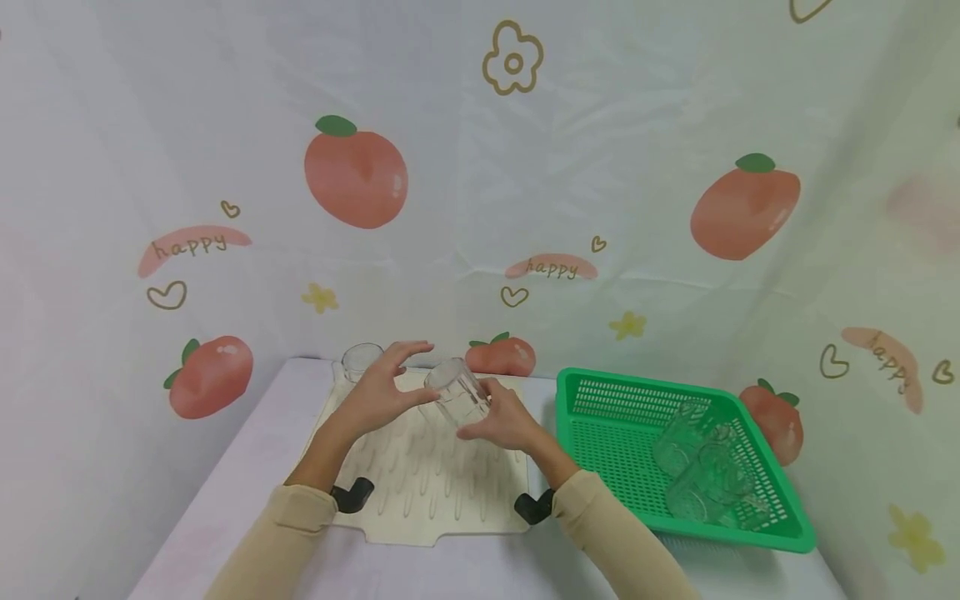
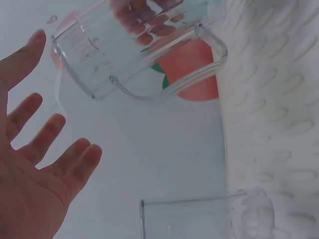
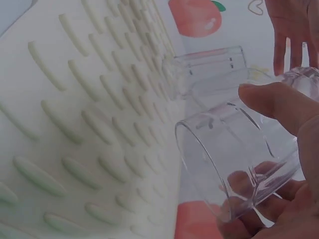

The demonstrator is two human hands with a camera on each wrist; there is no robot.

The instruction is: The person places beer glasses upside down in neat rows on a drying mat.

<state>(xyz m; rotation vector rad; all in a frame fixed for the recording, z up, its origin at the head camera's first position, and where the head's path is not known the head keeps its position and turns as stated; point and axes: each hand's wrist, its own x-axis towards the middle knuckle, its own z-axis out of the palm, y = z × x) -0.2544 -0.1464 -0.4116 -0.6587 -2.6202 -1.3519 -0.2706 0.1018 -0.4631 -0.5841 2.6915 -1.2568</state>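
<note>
My right hand [image 1: 504, 418] grips a clear glass mug [image 1: 454, 390], held tilted above a cream ridged draining board [image 1: 420, 500]. In the right wrist view the thumb lies on one side of the mug [image 3: 219, 129] and the fingers curl round the other. The mug's handle [image 2: 194, 74] shows in the left wrist view. My left hand [image 1: 381, 398] is beside the mug with its fingers spread, and the left wrist view shows a gap between hand [image 2: 45, 164] and glass. A second clear mug [image 1: 362, 358] stands at the board's back left corner.
A green plastic basket [image 1: 600, 383] stands at the right, with several clear glass mugs [image 1: 708, 483] lying in its right part. The board rests on a white-covered table [image 1: 225, 508]. A printed curtain [image 1: 450, 167] hangs close behind.
</note>
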